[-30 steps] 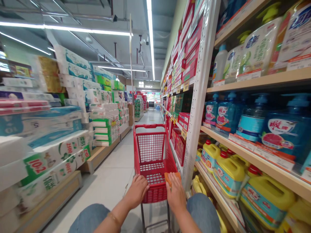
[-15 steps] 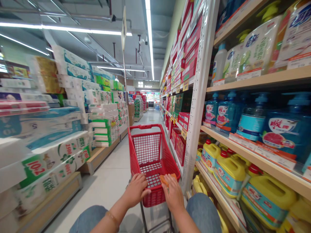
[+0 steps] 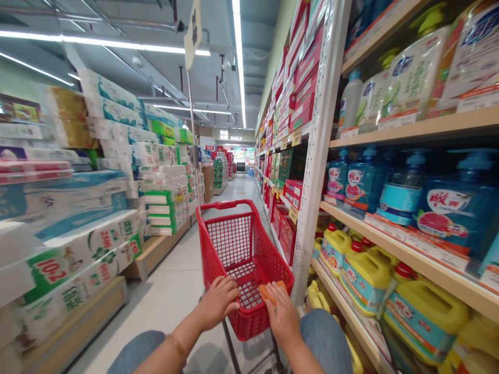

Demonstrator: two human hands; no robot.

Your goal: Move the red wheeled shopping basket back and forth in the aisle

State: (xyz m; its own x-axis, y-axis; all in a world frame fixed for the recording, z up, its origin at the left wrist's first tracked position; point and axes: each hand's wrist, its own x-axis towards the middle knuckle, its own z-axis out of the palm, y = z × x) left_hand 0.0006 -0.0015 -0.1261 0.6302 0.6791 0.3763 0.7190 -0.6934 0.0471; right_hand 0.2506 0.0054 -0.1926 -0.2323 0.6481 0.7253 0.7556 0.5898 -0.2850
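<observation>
A red shopping basket cart [image 3: 262,306] stands in front of my knees, its basket bare inside, with a thin pole and sign [image 3: 193,34] rising at its far left corner. My left hand [image 3: 219,304] rests over the near left rim, fingers bent over it and thumb apart. On the near right rim lies my right hand [image 3: 281,314], with an orange cloth [image 3: 268,293] between its fingers and the rim. A thin bracelet circles my left wrist.
Shelves on the right hold blue pump bottles [image 3: 401,192] and yellow jugs [image 3: 364,278]; a white perforated post [image 3: 317,130] stands close to the basket. Stacked paper packs [image 3: 81,265] line the left side. The aisle floor [image 3: 230,189] runs ahead.
The cart has turned slightly, its far end and pole swinging left while its near right corner shifted right. Both hands moved along with it, still on the rim.
</observation>
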